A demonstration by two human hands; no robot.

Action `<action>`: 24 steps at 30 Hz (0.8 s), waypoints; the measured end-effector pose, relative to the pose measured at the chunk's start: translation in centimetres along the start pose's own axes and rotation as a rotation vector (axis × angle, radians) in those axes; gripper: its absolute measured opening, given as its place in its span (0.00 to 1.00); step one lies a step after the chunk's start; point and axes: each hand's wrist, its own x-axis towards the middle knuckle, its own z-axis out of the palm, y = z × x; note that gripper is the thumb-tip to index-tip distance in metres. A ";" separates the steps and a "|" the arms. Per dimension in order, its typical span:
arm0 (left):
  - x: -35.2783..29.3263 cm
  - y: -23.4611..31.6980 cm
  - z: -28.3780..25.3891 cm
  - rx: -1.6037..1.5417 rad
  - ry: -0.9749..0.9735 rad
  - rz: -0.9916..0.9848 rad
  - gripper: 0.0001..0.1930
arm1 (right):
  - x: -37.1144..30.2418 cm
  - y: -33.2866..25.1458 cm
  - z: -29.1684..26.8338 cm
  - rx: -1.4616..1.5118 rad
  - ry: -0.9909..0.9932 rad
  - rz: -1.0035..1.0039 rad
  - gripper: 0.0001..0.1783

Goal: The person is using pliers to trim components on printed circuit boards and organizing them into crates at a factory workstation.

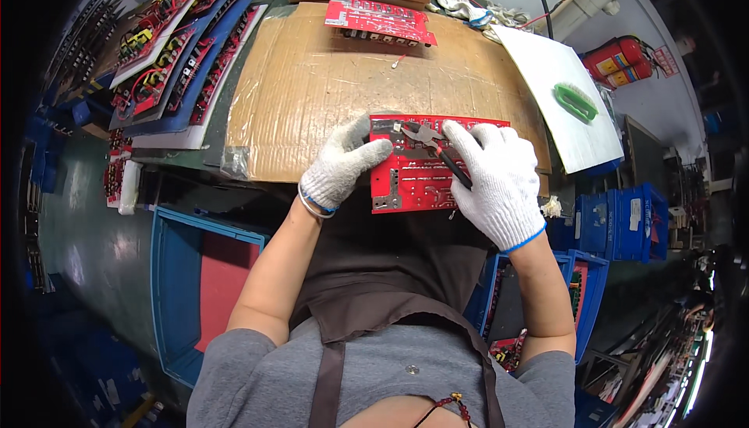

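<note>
Both my hands wear white knit gloves and are at a red circuit board [421, 186] at the near edge of the cardboard-covered bench. My left hand [343, 159] grips the board's left edge, thumb lying on its face. Side cutters [424, 135] with dark handles rest across the board's upper part, jaws near a small pale part by the top edge. My right hand [499, 178] is closed round the cutters' handles, fingers reaching over the board's right side. Whether the jaws touch the board, I cannot tell.
Another red circuit board [382, 21] lies at the back of the cardboard [304, 77]. A green brush [576, 102] sits on a white sheet [546, 61] to the right. Stacked boards [187, 61] stand at left. Blue bins [168, 287] flank me below the bench.
</note>
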 end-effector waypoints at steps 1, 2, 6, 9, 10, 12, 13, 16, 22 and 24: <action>0.1 0.0 0.0 -0.007 -0.010 -0.006 0.28 | 0.2 0.0 0.0 -0.010 0.003 -0.014 0.38; 0.1 0.0 0.0 -0.014 -0.020 -0.013 0.28 | 0.3 0.1 -0.1 -0.012 0.001 -0.017 0.38; 0.0 0.0 0.0 -0.029 -0.019 -0.024 0.28 | 1.1 0.1 -0.8 -0.061 -0.021 -0.113 0.38; 0.1 0.0 0.1 -0.039 -0.027 -0.024 0.28 | 1.6 0.3 -1.4 -0.100 -0.051 -0.133 0.37; 0.0 0.2 0.2 -0.048 -0.029 -0.029 0.28 | 1.6 0.4 -1.5 -0.103 -0.049 -0.141 0.37; -0.2 0.4 0.5 -0.057 -0.027 -0.034 0.28 | 1.9 0.9 -1.6 -0.130 -0.046 -0.169 0.36; -0.3 0.3 0.6 -0.050 -0.025 -0.021 0.26 | 2.1 1.1 -1.6 -0.160 -0.042 -0.193 0.35; -0.3 0.5 0.6 -0.030 -0.028 -0.003 0.25 | 2.7 1.3 -1.6 -0.179 -0.020 -0.219 0.32; -0.4 0.6 0.8 -0.030 -0.028 -0.003 0.25 | 4.3 2.5 -2.4 -0.222 -0.002 -0.348 0.29; -0.4 0.7 0.8 -0.030 -0.023 -0.002 0.25 | 5.2 3.3 -2.3 -0.259 0.024 -0.431 0.26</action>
